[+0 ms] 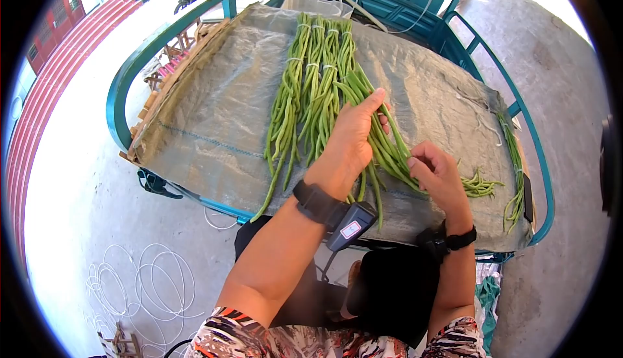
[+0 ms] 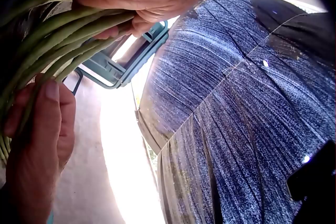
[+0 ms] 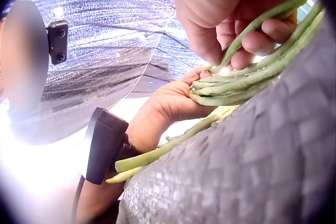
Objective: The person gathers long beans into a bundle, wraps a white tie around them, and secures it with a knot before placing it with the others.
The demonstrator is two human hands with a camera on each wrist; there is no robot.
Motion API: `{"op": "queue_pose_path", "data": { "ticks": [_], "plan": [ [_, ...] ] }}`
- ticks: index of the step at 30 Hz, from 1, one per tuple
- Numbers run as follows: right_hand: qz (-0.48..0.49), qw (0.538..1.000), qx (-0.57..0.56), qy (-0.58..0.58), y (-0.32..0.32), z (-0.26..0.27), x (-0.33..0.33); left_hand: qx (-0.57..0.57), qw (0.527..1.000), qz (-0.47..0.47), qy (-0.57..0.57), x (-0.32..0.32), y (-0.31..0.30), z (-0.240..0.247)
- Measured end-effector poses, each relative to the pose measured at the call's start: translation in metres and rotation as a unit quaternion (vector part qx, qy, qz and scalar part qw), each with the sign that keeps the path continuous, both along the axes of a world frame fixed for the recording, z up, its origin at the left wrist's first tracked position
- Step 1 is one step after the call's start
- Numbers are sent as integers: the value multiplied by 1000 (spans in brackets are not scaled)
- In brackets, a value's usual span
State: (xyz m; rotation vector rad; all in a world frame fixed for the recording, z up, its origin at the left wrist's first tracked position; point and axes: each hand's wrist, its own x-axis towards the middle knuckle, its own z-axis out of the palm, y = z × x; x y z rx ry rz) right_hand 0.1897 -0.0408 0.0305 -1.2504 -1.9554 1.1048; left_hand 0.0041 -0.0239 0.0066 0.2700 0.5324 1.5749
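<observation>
My left hand [image 1: 354, 134] grips a loose bunch of green long beans [image 1: 390, 157] near its upper end, the thumb laid along the top. At the lower part of that bunch, my right hand [image 1: 436, 171] pinches a bean between thumb and fingers. In the right wrist view, one bean [image 3: 252, 27] runs through the right fingers, above the others. Left of the held bunch lie several long bean bundles [image 1: 311, 92], side by side and tied with pale bands. Shorter loose beans [image 1: 479, 186] lie just right of the right hand.
A grey woven sheet [image 1: 214, 98] covers the cart bed, bordered by teal rails [image 1: 120, 108]. More long beans [image 1: 514, 170] lie along the right edge, near white strings [image 1: 483, 121]. A pale tub [image 1: 311, 5] stands behind. Coiled white cord [image 1: 139, 286] lies on the floor.
</observation>
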Motion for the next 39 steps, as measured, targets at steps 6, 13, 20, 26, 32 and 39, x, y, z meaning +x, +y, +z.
{"op": "queue_pose_path", "data": {
  "ticks": [6, 13, 20, 26, 32, 39],
  "plan": [
    [6, 1000, 5, 9, 2, -4, 1, -4, 1000, 9, 6, 0, 3, -4],
    [5, 1000, 5, 1, 3, -4, 2, -7, 1000, -5, 14, -1, 4, -6],
    [7, 1000, 17, -12, 3, -4, 2, -6, 1000, 0, 21, 0, 3, -4],
    [8, 1000, 10, -17, 2, -2, 1, 2, 1000, 12, 23, 1, 3, -5],
    [6, 1000, 2, -11, 2, -3, 1, -5, 1000, 2, 16, 0, 4, -6],
    [9, 1000, 4, -16, 3, -4, 1, 3, 1000, 15, 17, 0, 3, -7]
  ]
}}
